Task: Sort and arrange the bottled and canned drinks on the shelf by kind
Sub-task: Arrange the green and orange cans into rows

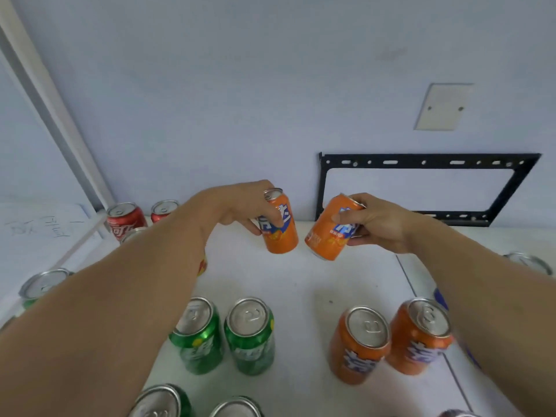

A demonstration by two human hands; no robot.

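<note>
Nearest the camera, at the bottom edge: tops of two cans, one green [162, 401] and one cut off by the frame [237, 407]. Just beyond, upright on the white shelf [301, 284]: a pair of green cans, left one [197, 335] and right one [249, 335], standing just beside each other. To the right, apart from the green pair: a pair of orange cans, one [358, 344] nearer centre and one [418, 335] partly behind the right forearm. At the left edge: another green can [39, 285], upright, partly cut off. At the right edge: a silver can top [529, 261], body hidden.

Farther back, above the shelf surface: left hand [240, 206], fingers curled round the upper part of an orange can [279, 224], held close to upright and lifted clear of the shelf. Right hand [379, 221], fingers and thumb wrapped round a second orange can [334, 230], tilted with its top leaning right. Lower ends of both held cans near each other; contact between them cannot be told.

At the far left rear: two red cans, one [126, 219] in front and one [162, 209] behind, next to the white shelf post [51, 115]. On the wall behind: a black metal bracket [421, 164] and a blank white cover plate [442, 106].
</note>
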